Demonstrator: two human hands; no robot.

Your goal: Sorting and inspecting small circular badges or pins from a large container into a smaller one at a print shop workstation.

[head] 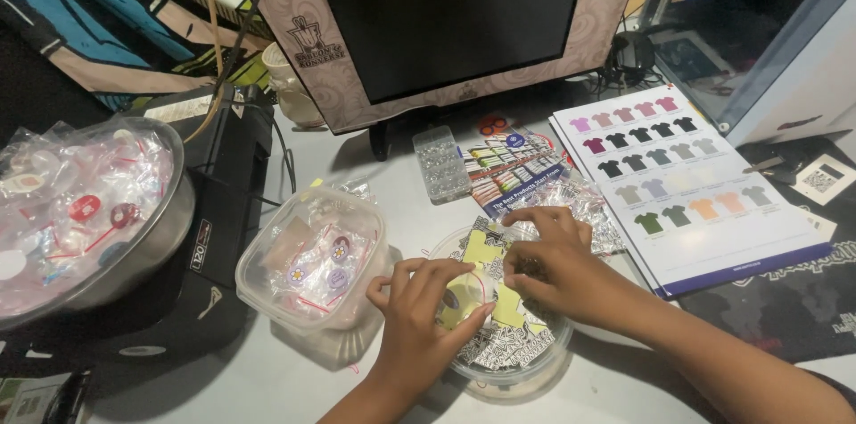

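Your left hand and right hand both pinching yellow sticker piece over round clear container; container near surface edge, downward press may tip it.

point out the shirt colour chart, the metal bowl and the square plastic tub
shirt colour chart (713,228), head view, on the bare white lower part of the sheet
metal bowl (165,237), head view, on its outer steel wall
square plastic tub (267,286), head view, on its near rim
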